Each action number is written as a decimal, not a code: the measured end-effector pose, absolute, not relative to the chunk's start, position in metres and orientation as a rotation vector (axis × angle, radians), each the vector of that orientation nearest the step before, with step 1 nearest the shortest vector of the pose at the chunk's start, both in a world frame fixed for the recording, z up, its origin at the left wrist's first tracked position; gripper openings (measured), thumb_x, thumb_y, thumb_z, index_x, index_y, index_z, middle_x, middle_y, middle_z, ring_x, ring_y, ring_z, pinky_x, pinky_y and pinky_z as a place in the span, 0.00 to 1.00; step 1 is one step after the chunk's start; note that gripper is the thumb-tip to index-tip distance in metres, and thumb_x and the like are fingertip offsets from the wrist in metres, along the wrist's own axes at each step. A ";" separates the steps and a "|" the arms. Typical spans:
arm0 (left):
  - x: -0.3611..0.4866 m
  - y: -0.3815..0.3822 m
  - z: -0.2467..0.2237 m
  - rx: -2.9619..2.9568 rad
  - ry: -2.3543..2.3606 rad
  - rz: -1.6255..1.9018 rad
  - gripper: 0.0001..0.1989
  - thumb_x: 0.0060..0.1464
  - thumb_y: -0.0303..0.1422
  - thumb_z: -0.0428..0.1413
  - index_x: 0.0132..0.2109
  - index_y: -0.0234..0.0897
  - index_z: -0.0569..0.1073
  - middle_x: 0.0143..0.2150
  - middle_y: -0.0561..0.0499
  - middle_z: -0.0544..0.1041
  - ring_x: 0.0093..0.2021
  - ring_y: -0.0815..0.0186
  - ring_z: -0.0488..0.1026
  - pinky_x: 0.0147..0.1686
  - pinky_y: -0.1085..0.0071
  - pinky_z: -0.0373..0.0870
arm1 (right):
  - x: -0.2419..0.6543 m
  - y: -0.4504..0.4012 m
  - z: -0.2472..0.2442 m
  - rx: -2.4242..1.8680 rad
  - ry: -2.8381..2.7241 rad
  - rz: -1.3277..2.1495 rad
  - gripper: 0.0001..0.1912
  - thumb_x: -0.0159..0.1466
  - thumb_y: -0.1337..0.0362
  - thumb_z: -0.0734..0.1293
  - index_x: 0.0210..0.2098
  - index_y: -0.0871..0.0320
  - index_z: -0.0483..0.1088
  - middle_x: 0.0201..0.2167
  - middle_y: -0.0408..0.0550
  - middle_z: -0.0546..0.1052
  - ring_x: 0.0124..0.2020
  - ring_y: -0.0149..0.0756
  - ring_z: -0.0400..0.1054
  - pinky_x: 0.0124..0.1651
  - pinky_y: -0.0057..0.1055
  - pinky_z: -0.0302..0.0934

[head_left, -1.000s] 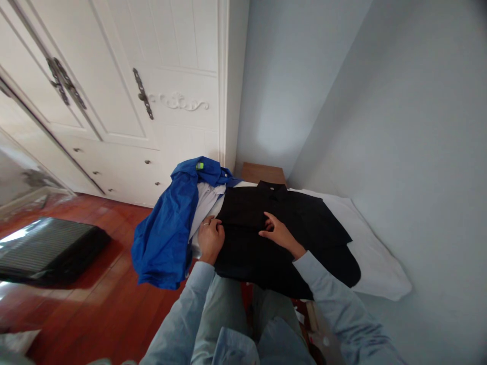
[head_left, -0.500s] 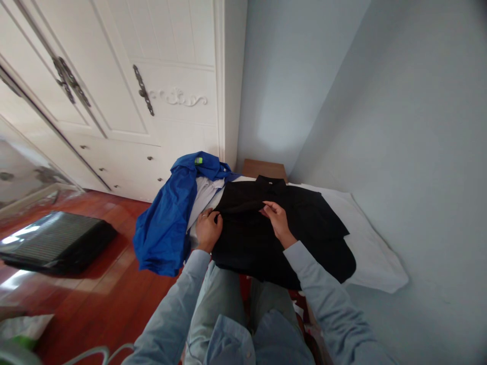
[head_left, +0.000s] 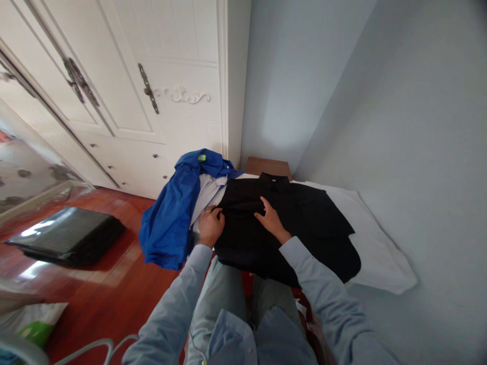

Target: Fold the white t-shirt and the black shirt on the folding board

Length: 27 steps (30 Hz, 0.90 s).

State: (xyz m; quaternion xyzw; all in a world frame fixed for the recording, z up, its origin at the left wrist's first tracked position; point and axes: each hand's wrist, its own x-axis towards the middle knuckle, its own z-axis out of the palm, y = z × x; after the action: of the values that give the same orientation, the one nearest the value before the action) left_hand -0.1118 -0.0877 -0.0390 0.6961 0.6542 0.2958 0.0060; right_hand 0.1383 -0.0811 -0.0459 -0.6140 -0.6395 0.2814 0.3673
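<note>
A black collared shirt (head_left: 262, 243) lies spread out in front of me, its collar at the far side. My left hand (head_left: 211, 226) is at the shirt's left edge, with thumb and fingers closed on the fabric. Over the middle of the shirt, my right hand (head_left: 271, 221) has its thumb and forefinger spread apart, with nothing between them. A crease runs through the black cloth between the two hands. Beneath the shirt, white cloth (head_left: 384, 263) sticks out on the right.
A blue garment (head_left: 171, 218) hangs over the left side, beside a pale crumpled cloth (head_left: 208, 191). Behind stands a brown box (head_left: 268, 166). A white wardrobe (head_left: 186, 126) and a grey wall (head_left: 418, 126) border the spot. A black wrapped package (head_left: 72, 235) lies on the red wooden floor (head_left: 125, 284).
My right hand has opened from a pinch, thumb and forefinger parting, and moved slightly left over the shirt. My left hand stays at the shirt's left edge. The camera view has shifted a little.
</note>
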 end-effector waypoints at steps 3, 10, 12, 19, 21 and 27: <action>-0.112 -0.088 -0.039 2.177 2.039 0.927 0.16 0.59 0.30 0.51 0.48 0.40 0.81 0.55 0.45 0.78 0.53 0.53 0.72 0.56 0.60 0.69 | 0.136 -0.074 -0.035 -1.480 -1.524 0.786 0.37 0.58 0.58 0.70 0.66 0.51 0.59 0.62 0.55 0.68 0.56 0.47 0.69 0.61 0.46 0.62; -0.112 -0.088 -0.039 2.160 2.042 0.924 0.17 0.58 0.27 0.50 0.49 0.39 0.81 0.55 0.45 0.78 0.54 0.53 0.72 0.57 0.59 0.68 | 0.141 -0.090 -0.013 -1.233 -1.181 1.296 0.37 0.54 0.53 0.74 0.60 0.51 0.64 0.39 0.45 0.74 0.43 0.40 0.72 0.45 0.35 0.68; -0.112 -0.088 -0.040 2.162 2.044 0.930 0.17 0.58 0.27 0.50 0.49 0.40 0.81 0.54 0.46 0.79 0.53 0.54 0.72 0.57 0.60 0.68 | 0.145 -0.097 -0.013 -1.227 -1.152 1.313 0.37 0.50 0.55 0.76 0.58 0.51 0.66 0.38 0.44 0.74 0.41 0.38 0.71 0.44 0.34 0.68; -0.110 -0.089 -0.039 2.189 2.045 0.970 0.17 0.65 0.36 0.48 0.44 0.38 0.81 0.52 0.45 0.79 0.50 0.54 0.73 0.54 0.60 0.69 | 0.156 -0.100 -0.019 -1.326 -1.262 1.176 0.32 0.54 0.52 0.75 0.56 0.54 0.68 0.33 0.44 0.75 0.38 0.38 0.71 0.44 0.36 0.66; -0.110 -0.088 -0.039 2.178 2.054 0.987 0.17 0.65 0.39 0.49 0.43 0.39 0.81 0.51 0.45 0.80 0.50 0.54 0.73 0.54 0.60 0.69 | 0.153 -0.099 -0.017 -1.370 -1.328 1.155 0.33 0.52 0.56 0.76 0.56 0.55 0.69 0.30 0.42 0.75 0.36 0.38 0.71 0.43 0.36 0.66; -0.111 -0.088 -0.040 2.157 2.061 0.923 0.13 0.58 0.30 0.52 0.46 0.40 0.81 0.53 0.46 0.79 0.52 0.54 0.72 0.55 0.60 0.69 | 0.142 -0.097 0.006 -1.064 -1.105 1.319 0.34 0.50 0.59 0.79 0.56 0.53 0.70 0.33 0.42 0.80 0.34 0.34 0.73 0.38 0.30 0.67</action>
State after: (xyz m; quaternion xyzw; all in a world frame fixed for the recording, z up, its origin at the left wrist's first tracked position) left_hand -0.1105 -0.0878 -0.0397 0.6907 0.6600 0.2954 0.0092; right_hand 0.1420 -0.0970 0.0063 -0.4458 -0.4629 0.5528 0.5305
